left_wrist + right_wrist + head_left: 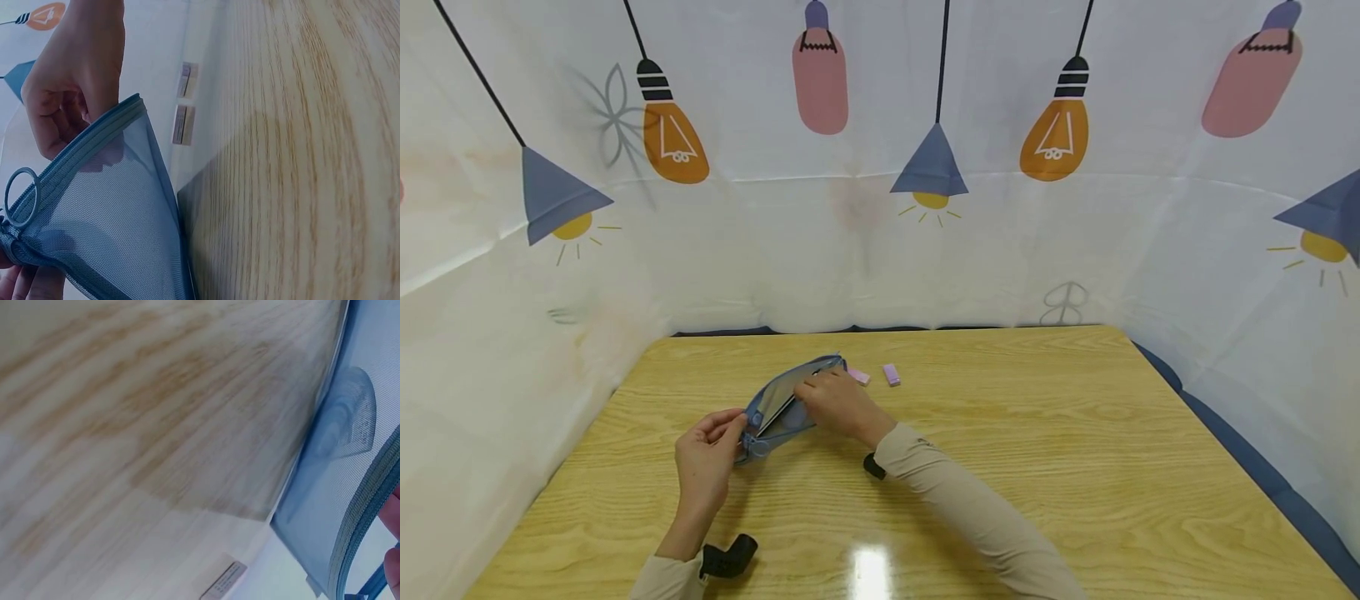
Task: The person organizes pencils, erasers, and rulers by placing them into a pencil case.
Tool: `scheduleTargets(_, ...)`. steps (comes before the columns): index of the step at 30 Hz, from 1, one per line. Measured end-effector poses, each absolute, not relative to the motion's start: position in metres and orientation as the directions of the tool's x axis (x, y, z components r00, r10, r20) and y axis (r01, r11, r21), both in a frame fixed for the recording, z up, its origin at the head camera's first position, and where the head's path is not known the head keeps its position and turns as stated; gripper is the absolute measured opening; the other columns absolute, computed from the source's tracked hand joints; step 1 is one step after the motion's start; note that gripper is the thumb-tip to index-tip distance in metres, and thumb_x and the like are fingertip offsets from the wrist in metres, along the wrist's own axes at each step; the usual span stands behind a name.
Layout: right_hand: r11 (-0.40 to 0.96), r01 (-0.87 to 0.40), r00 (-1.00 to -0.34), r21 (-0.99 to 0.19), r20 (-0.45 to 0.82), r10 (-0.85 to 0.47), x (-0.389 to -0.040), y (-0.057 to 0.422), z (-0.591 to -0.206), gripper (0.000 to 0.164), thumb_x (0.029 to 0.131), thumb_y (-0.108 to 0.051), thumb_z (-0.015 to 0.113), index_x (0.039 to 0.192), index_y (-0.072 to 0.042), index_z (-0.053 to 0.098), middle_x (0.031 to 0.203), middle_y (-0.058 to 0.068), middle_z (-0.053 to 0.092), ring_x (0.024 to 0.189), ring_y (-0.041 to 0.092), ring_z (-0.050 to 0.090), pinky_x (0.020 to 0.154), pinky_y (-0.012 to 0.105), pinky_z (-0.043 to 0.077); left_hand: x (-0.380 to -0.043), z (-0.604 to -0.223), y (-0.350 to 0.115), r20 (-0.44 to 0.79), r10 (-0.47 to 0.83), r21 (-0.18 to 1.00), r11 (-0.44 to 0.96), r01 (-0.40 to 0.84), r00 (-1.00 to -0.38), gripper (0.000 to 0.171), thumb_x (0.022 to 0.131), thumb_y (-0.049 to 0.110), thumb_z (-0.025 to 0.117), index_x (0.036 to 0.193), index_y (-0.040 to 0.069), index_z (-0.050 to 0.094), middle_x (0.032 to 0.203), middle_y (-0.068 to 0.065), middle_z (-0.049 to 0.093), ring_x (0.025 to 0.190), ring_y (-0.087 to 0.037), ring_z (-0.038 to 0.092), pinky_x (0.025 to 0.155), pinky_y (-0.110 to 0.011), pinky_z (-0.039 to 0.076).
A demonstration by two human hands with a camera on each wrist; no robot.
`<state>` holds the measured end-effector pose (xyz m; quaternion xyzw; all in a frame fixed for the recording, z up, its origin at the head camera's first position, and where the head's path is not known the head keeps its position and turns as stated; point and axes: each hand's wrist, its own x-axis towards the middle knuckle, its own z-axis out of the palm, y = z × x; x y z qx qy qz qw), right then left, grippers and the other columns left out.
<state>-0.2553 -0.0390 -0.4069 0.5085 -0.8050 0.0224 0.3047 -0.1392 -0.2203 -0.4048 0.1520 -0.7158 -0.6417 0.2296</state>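
A blue mesh zipper pouch (786, 421) is held tilted over the table with its top gaping. My left hand (706, 454) pinches its near-left end, beside the round zipper pull (22, 197). At the opening is my right hand (838, 404), its fingers bent and fingertips dipping behind the front mesh; whether they grip anything is something I cannot tell. A curved translucent shape (353, 412) shows through the mesh. Past the pouch lie two small pink blocks, like erasers: one (859, 377) partly behind my right hand, the other (891, 374) just right of it.
Wood-grain table (1075, 467) spreads out to the right and in front. A white fabric backdrop (865, 250) printed with lamps and bulbs hangs behind and along both sides. Black wrist devices (730, 557) sit at my sleeve cuffs.
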Motion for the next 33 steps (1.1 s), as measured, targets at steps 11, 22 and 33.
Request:
scheduleTargets(11,0.505,-0.829,-0.299,0.240,0.572,-0.764,-0.255,-0.024,-0.395,0.012,0.088,-0.013,0.068,0.100,-0.014,0.069,0.090,-0.003,0.067,0.082,0.012,0.065,0.074,0.031,0.050,-0.142,-0.405,-0.223,0.175,-0.557,0.979,0.185,0.084,-0.812,0.022,0.092,0.015,0.068,0.105,-0.004,0.070,0.079,0.003,0.071,0.065,-0.002,0.061,0.047,-0.018,0.044)
scheduleTargets(22,0.492,-0.865,-0.333,0.103,0.616,-0.714,-0.259,-0.010,-0.392,0.012,0.085,-0.009,0.072,0.096,-0.014,0.068,0.093,-0.003,0.068,0.084,0.014,0.065,0.070,0.033,0.049,-0.143,-0.403,-0.224,0.193,-0.579,0.977,0.187,0.102,-0.792,0.021,0.092,0.013,0.068,0.104,-0.005,0.070,0.078,0.004,0.070,0.067,-0.001,0.063,0.053,-0.018,0.051)
scheduleTargets(33,0.474,-0.880,-0.379,-0.035,0.655,-0.654,-0.254,-0.001,-0.378,0.015,0.087,-0.009,0.072,0.102,-0.009,0.067,0.095,0.001,0.069,0.080,0.014,0.064,0.067,0.032,0.050,-0.144,-0.404,-0.226,0.207,-0.591,0.974,0.196,0.111,-0.779,0.022,0.092,0.013,0.068,0.104,-0.005,0.069,0.076,0.009,0.068,0.066,0.000,0.063,0.054,-0.017,0.051)
